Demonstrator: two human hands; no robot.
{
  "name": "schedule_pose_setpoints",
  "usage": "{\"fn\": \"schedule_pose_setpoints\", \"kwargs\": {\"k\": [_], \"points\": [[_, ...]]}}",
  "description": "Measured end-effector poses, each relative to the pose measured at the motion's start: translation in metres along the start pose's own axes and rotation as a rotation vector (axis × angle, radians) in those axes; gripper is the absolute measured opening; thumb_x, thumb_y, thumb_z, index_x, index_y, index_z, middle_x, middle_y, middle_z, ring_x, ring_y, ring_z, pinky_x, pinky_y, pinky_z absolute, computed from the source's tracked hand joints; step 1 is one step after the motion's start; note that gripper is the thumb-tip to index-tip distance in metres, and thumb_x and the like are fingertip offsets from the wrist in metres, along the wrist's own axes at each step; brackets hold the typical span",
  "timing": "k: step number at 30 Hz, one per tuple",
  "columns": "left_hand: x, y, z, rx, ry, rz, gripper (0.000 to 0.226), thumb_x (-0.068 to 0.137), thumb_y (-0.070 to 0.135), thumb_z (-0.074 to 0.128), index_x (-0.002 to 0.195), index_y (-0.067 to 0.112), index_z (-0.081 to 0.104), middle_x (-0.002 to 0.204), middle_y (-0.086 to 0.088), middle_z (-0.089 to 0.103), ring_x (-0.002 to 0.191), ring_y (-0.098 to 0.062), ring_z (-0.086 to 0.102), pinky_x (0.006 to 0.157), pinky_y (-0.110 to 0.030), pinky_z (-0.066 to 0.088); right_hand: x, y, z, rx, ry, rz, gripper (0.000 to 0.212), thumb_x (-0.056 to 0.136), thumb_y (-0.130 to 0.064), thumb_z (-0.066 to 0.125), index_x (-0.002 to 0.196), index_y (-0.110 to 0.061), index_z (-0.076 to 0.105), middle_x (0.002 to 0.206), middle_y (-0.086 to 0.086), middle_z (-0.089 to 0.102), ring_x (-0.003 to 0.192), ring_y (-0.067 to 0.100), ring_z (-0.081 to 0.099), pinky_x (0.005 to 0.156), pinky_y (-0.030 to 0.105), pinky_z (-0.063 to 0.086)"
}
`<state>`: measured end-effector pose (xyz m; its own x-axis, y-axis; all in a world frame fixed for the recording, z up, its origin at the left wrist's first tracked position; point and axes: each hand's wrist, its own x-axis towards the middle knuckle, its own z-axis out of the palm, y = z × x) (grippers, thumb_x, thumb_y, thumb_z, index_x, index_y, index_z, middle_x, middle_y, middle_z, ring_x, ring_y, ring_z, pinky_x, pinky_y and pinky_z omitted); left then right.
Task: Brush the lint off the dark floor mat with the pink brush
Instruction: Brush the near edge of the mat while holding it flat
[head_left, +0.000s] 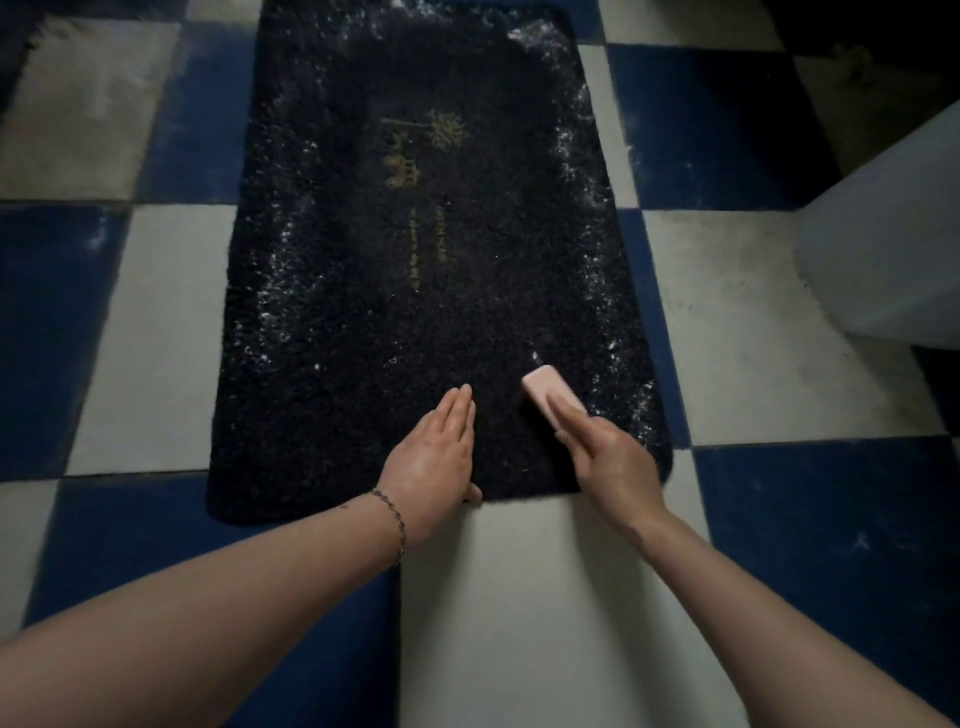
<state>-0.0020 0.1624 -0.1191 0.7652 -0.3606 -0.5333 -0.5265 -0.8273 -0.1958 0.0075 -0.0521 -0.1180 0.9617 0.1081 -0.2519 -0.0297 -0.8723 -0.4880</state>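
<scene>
Pink brush (551, 393) near end hidden under right hand (605, 457); gold lettering (428, 249) on mat unreadable.

I see the dark floor mat (415, 291) as shaggy, matt pile cloth, with white lint (582, 218) flecking its edges and dull gold lettering (415, 156) at its middle. The pink brush (550, 392) looks like smooth matt plastic. The floor (753, 322) is smooth blue and white tile, scuffed in places.
</scene>
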Motion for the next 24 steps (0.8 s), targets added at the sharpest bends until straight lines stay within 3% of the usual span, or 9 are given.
{"fn": "schedule_pose_setpoints", "kwargs": {"k": [5, 10, 12, 15, 19, 24], "points": [[0.001, 0.000, 0.002, -0.026, -0.002, -0.005, 0.097, 0.096, 0.060, 0.027, 0.141, -0.012, -0.020, 0.152, -0.029, -0.024, 0.146, -0.037, -0.016, 0.120, -0.044, 0.011, -0.004, 0.008, -0.007, 0.136, 0.084, 0.139, 0.046, 0.093, -0.029, 0.055, 0.130, -0.052, 0.042, 0.119, 0.002, 0.065, 0.100, 0.023, 0.062, 0.080, 0.040, 0.051], [0.007, -0.001, -0.004, -0.086, -0.013, -0.021, 0.104, 0.092, 0.062, 0.040, 0.145, -0.007, -0.016, 0.155, -0.022, -0.023, 0.147, -0.033, -0.015, 0.121, -0.042, 0.011, -0.015, -0.011, 0.002, 0.104, 0.073, 0.036, 0.046, 0.093, -0.030, 0.054, 0.134, -0.048, 0.041, 0.106, 0.000, 0.065, 0.089, 0.020, 0.062, 0.070, 0.032, 0.047], [0.008, -0.001, -0.005, -0.055, 0.006, -0.006, 0.096, 0.096, 0.055, 0.040, 0.145, -0.011, -0.009, 0.157, -0.027, -0.013, 0.147, -0.037, -0.012, 0.120, -0.044, 0.011, -0.017, -0.028, 0.013, 0.035, 0.018, -0.069, 0.046, 0.093, -0.032, 0.054, 0.134, -0.049, 0.041, 0.095, 0.000, 0.062, 0.082, 0.020, 0.061, 0.065, 0.028, 0.040], [0.011, 0.001, -0.005, -0.014, 0.004, 0.035, 0.082, 0.099, 0.043, 0.040, 0.146, -0.014, 0.006, 0.157, -0.029, 0.008, 0.147, -0.041, -0.004, 0.120, -0.046, 0.007, -0.004, -0.049, 0.023, 0.059, -0.048, -0.113, 0.046, 0.093, -0.033, 0.052, 0.133, -0.053, 0.039, 0.092, 0.001, 0.060, 0.083, 0.022, 0.060, 0.066, 0.030, 0.041], [0.013, 0.001, 0.000, -0.011, -0.007, -0.013, 0.107, 0.092, 0.064, 0.037, 0.136, -0.015, -0.020, 0.154, -0.030, -0.017, 0.146, -0.038, -0.014, 0.120, -0.044, 0.008, 0.022, -0.033, 0.007, -0.034, -0.037, -0.074, 0.043, 0.094, -0.035, 0.048, 0.132, -0.054, 0.039, 0.101, 0.002, 0.063, 0.087, 0.025, 0.062, 0.070, 0.036, 0.046], [0.014, 0.000, 0.003, -0.043, -0.029, -0.008, 0.108, 0.092, 0.066, 0.035, 0.134, -0.012, -0.025, 0.152, -0.029, -0.027, 0.145, -0.037, -0.019, 0.121, -0.044, 0.010, 0.016, 0.008, -0.018, 0.075, 0.092, 0.190, 0.042, 0.095, -0.033, 0.050, 0.131, -0.053, 0.041, 0.122, -0.001, 0.064, 0.098, 0.025, 0.062, 0.075, 0.038, 0.051]]}}
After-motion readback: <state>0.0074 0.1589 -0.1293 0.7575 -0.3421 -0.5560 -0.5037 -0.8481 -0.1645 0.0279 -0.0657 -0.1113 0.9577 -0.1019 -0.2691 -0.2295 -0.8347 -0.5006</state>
